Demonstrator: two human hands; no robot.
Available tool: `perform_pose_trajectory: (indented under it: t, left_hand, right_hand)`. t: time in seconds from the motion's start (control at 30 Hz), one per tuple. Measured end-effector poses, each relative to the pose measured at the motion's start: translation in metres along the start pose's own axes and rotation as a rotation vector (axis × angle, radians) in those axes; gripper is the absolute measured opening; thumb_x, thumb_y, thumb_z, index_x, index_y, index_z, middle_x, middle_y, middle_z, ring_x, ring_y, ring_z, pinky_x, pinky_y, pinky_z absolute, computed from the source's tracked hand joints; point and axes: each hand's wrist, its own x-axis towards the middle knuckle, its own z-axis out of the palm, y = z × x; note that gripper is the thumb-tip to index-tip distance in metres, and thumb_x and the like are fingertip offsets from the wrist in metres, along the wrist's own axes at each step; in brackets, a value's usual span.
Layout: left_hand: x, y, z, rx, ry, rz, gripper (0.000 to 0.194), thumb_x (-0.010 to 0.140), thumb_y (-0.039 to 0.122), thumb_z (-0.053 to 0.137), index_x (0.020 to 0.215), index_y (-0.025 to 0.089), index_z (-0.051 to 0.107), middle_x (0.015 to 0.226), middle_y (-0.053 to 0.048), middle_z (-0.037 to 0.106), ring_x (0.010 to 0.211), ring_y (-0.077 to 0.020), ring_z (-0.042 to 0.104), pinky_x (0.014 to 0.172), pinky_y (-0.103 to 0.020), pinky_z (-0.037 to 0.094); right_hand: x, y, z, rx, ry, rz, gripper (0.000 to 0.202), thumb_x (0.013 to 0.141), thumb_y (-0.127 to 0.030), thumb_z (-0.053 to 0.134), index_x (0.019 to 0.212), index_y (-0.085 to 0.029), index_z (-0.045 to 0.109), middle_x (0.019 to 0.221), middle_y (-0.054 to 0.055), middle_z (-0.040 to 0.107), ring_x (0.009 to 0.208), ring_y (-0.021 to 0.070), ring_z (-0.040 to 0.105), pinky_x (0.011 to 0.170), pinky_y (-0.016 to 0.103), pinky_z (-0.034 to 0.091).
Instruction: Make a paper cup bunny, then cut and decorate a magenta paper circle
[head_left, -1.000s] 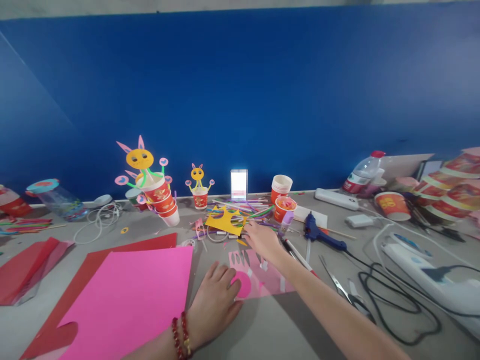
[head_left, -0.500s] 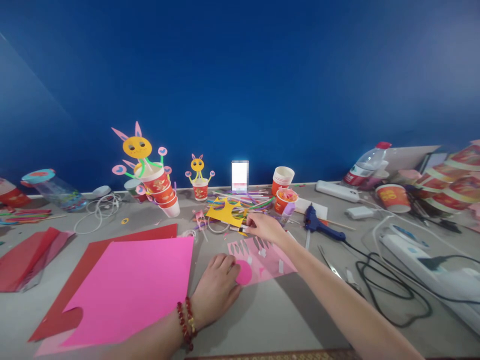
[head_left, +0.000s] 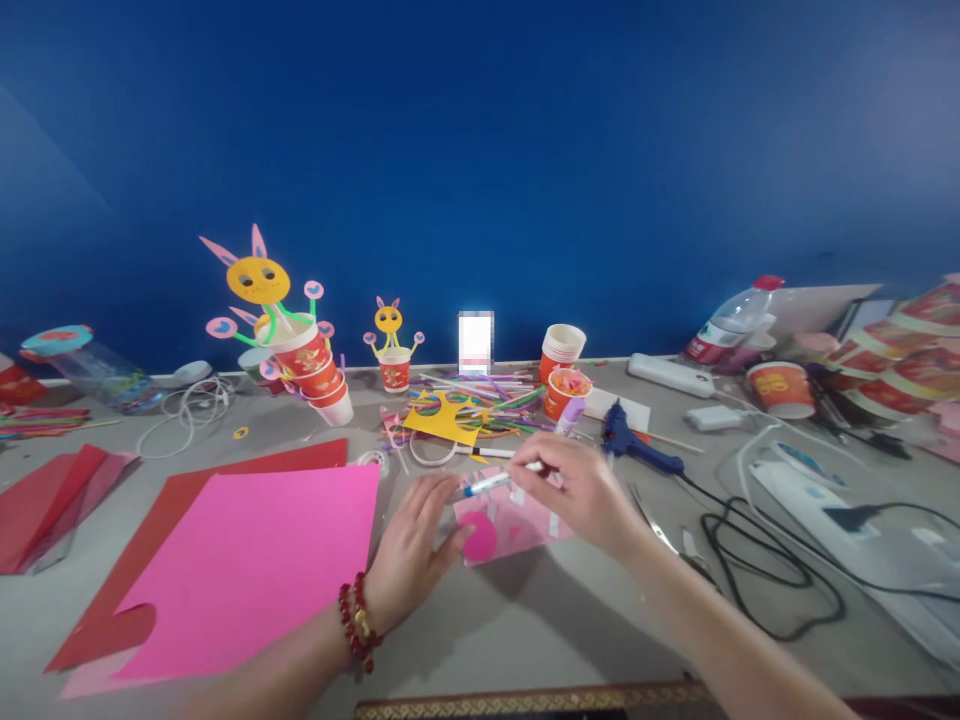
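A white marker pen with a blue end [head_left: 489, 484] is pinched in the fingers of my right hand [head_left: 574, 487], held slanted above the light pink sheet [head_left: 534, 540]. My left hand [head_left: 416, 545] is at the pen's blue end, thumb apart from the fingers; its fingertips are close to that end, and I cannot tell if they touch it. Below the pen, a bright pink paper circle [head_left: 478, 537] lies on the light pink sheet, near my left thumb. Small white scraps lie on that sheet too. Just beyond is a cut yellow paper [head_left: 442, 418] over several coloured sticks.
Large pink paper [head_left: 262, 560] lies left over red paper [head_left: 187, 500]. Decorated cup figures [head_left: 300, 350] stand behind. A blue glue gun [head_left: 637, 445], scissors [head_left: 656, 525], a black cable [head_left: 742, 570] and a white power strip [head_left: 840, 540] are on the right.
My right hand has drawn back toward me from beside the yellow paper, now carrying the marker pen. My left hand has lifted off the pink circle toward the pen's blue end, fingers extended.
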Motion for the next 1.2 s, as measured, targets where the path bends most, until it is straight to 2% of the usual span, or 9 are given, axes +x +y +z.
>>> perform_pose_trajectory:
  t: [0.13, 0.3, 0.5, 0.67, 0.7, 0.77, 0.87, 1.03, 1.2]
  left_hand:
    - [0.002, 0.008, -0.007, -0.029, -0.105, -0.037, 0.019, 0.100, 0.022, 0.037, 0.104, 0.021, 0.055, 0.093, -0.007, 0.067, 0.085, -0.0213, 0.064, 0.073, -0.032, 0.050]
    - [0.006, 0.018, -0.021, 0.095, -0.147, 0.043, 0.023, 0.101, 0.027, 0.035, 0.094, 0.020, 0.055, 0.083, -0.005, 0.066, 0.074, -0.0198, 0.061, 0.063, -0.029, 0.043]
    - [0.004, 0.027, -0.038, 0.154, -0.282, 0.091, 0.050, 0.103, 0.045, 0.014, 0.082, 0.020, 0.051, 0.071, -0.004, 0.058, 0.064, -0.0188, 0.053, 0.059, -0.029, 0.036]
    - [-0.015, 0.044, -0.048, -0.269, -0.518, -0.015, 0.047, 0.101, 0.052, 0.019, 0.082, 0.021, 0.047, 0.072, 0.000, 0.053, 0.062, -0.0139, 0.045, 0.058, -0.026, 0.034]
    - [-0.021, 0.044, -0.049, -0.391, -0.580, -0.092, 0.046, 0.101, 0.053, 0.021, 0.079, 0.021, 0.045, 0.068, 0.001, 0.050, 0.059, -0.0124, 0.043, 0.056, -0.025, 0.033]
    - [-0.033, 0.037, -0.050, -0.577, -0.639, -0.268, 0.048, 0.101, 0.054, 0.019, 0.072, 0.021, 0.038, 0.061, 0.004, 0.041, 0.054, -0.0107, 0.039, 0.051, -0.023, 0.033]
    - [-0.038, 0.015, -0.051, -0.433, -0.479, -0.406, 0.044, 0.102, 0.048, 0.017, 0.074, 0.022, 0.038, 0.059, 0.005, 0.038, 0.049, -0.0111, 0.037, 0.048, -0.023, 0.033]
    - [0.015, -0.017, -0.035, 0.311, -0.307, 0.039, 0.031, 0.100, 0.032, 0.037, 0.081, 0.018, 0.057, 0.083, -0.004, 0.059, 0.078, -0.0195, 0.054, 0.074, -0.033, 0.044]
    - [0.067, -0.031, -0.005, 0.450, -0.237, 0.068, 0.021, 0.094, 0.034, 0.053, 0.092, 0.015, 0.062, 0.097, -0.009, 0.060, 0.098, -0.0258, 0.055, 0.087, -0.040, 0.045]
  right_hand:
    - [-0.008, -0.013, 0.028, 0.271, 0.040, 0.096, 0.022, 0.089, -0.036, 0.062, 0.076, -0.019, 0.064, 0.070, 0.001, 0.061, 0.061, 0.0128, 0.053, 0.053, 0.022, 0.038]
    - [-0.011, -0.009, 0.053, 0.578, -0.068, 0.184, 0.041, 0.091, -0.051, 0.055, 0.067, -0.018, 0.059, 0.051, -0.006, 0.043, 0.045, 0.0083, 0.037, 0.043, 0.021, 0.029]
    - [-0.026, -0.025, 0.049, 0.626, -0.097, 0.233, 0.050, 0.092, -0.058, 0.050, 0.068, -0.017, 0.067, 0.046, -0.006, 0.040, 0.041, 0.0078, 0.035, 0.042, 0.021, 0.026]
    - [-0.051, -0.034, 0.037, 0.653, -0.130, 0.273, 0.047, 0.090, -0.057, 0.052, 0.067, -0.020, 0.071, 0.045, -0.003, 0.044, 0.038, 0.0092, 0.039, 0.041, 0.023, 0.027]
    - [-0.055, -0.031, 0.026, 0.664, -0.101, 0.303, 0.043, 0.089, -0.055, 0.055, 0.067, -0.021, 0.071, 0.046, -0.003, 0.046, 0.037, 0.0098, 0.040, 0.039, 0.024, 0.027]
    - [-0.058, -0.022, -0.006, 0.730, 0.292, 0.359, 0.046, 0.085, -0.056, 0.058, 0.053, -0.023, 0.060, 0.040, -0.004, 0.037, 0.032, 0.0087, 0.028, 0.035, 0.024, 0.019]
    - [-0.060, -0.006, -0.052, 0.615, 0.748, 0.428, 0.038, 0.089, -0.048, 0.056, 0.058, -0.025, 0.058, 0.038, -0.005, 0.031, 0.033, 0.0091, 0.024, 0.038, 0.027, 0.025]
    - [-0.056, 0.011, -0.024, 0.652, 0.340, 0.586, 0.044, 0.083, -0.061, 0.056, 0.087, -0.019, 0.068, 0.051, 0.001, 0.057, 0.039, 0.0122, 0.044, 0.035, 0.023, 0.027]
    - [-0.053, 0.026, 0.041, 0.747, 0.211, 0.517, 0.040, 0.081, -0.056, 0.066, 0.089, -0.016, 0.068, 0.069, 0.005, 0.068, 0.055, 0.0141, 0.057, 0.045, 0.022, 0.043]
